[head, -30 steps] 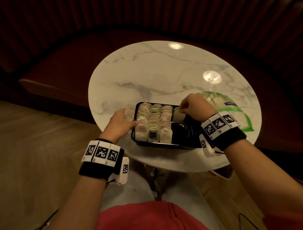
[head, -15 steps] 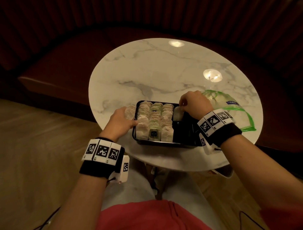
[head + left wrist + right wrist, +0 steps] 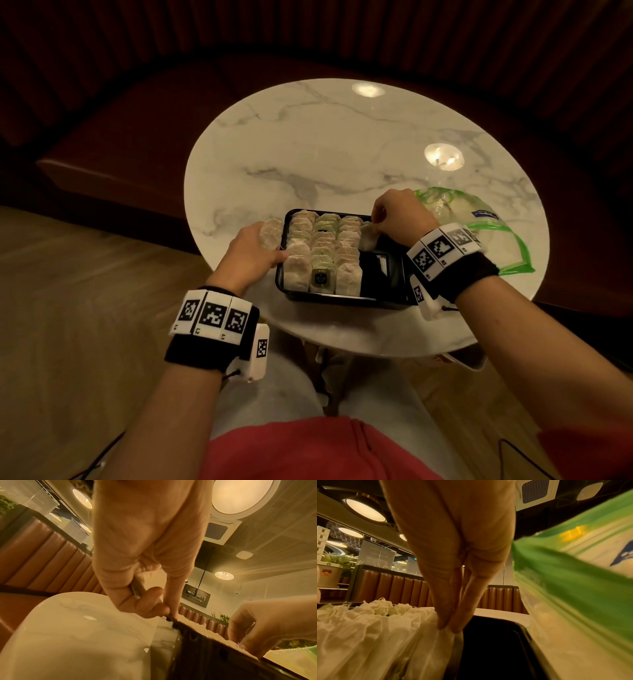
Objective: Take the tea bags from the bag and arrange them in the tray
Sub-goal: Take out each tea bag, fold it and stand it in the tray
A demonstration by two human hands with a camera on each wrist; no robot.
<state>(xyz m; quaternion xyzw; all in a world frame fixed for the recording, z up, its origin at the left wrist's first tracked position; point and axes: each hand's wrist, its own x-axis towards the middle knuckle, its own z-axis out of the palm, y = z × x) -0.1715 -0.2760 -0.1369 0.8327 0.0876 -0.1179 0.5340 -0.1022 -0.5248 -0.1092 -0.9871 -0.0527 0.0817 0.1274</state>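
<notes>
At the tray's far right, my right hand pinches a tea bag upright beside three full rows. My left hand grips spare bags at the left rim. Risk: unsupported, it topples. The bag lies right.

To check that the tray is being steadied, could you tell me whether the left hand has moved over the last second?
No. The left hand still rests against the left rim of the black tray, holding a tea bag beside it.
</notes>
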